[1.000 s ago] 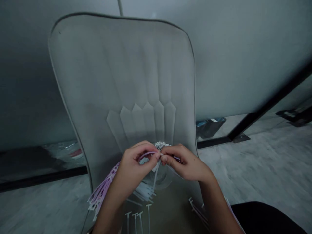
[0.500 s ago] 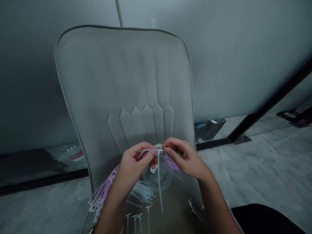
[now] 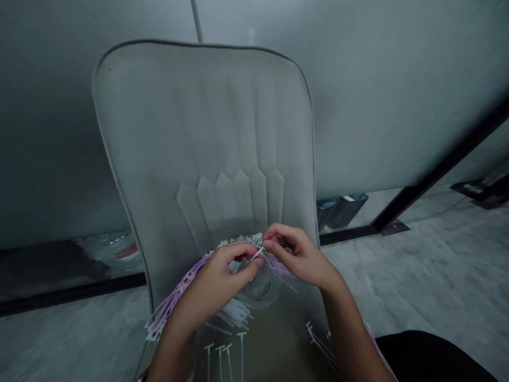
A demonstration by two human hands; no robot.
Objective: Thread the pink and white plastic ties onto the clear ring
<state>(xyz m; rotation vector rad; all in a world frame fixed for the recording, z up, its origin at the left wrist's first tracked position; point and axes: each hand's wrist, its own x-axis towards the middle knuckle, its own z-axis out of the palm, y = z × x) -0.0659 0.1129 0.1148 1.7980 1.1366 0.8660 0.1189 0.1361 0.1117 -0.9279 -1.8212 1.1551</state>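
Note:
My left hand (image 3: 226, 270) pinches a thin white strip (image 3: 259, 251) between thumb and fingers. My right hand (image 3: 300, 254) has its thumb and fingertips closed at the strip's other end, almost touching the left fingertips. What kind of piece it is, I cannot make out. Beneath the hands stands a clear round container (image 3: 260, 289). Purple strips with white ends (image 3: 169, 305) lie in a bundle by my left forearm, and more purple strips (image 3: 280, 264) show under my right hand. A pile of white strips (image 3: 237, 312) lies below the left hand.
Several pale T-ended strips (image 3: 242, 353) are laid out on the chair seat (image 3: 274, 345). Others (image 3: 318, 342) lie near my right forearm. The padded grey backrest (image 3: 207, 122) rises behind. Beyond it are a dark bin-like object (image 3: 342, 209) and a clear plastic bag (image 3: 113, 252).
The long white strip that hung down between my hands no longer hangs there. My left hand has turned flatter, its fingertips shifting slightly right. My right hand has barely moved.

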